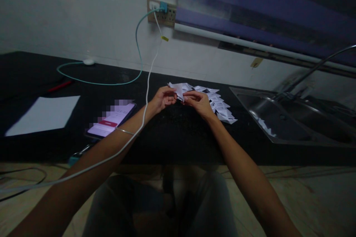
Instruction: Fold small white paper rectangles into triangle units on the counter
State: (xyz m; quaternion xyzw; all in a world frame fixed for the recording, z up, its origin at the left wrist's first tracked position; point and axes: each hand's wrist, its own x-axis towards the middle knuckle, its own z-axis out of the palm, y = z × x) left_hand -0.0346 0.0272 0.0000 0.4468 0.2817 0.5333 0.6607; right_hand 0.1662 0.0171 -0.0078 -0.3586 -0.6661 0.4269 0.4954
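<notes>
Above the black counter, a folded white paper piece (178, 88) with pointed corners is between my two hands. My left hand (166, 98) pinches its left side with the fingertips, the other fingers curled below. From the right, my right hand (198, 103) grips the paper's lower edge between thumb and fingers. Just beyond and beside my right hand lies a row of similar folded paper pieces (222, 106), overlapping one another; my right hand hides part of them. The exact folds of the held piece are too small to make out.
A white paper sheet (46, 114) and a lit phone (111, 120) lie on the counter (172, 140) to the left. A white cable (147, 92) passes over my left forearm from the wall socket (161, 12). The steel sink (274, 118) is at the right, with a faucet (314, 70).
</notes>
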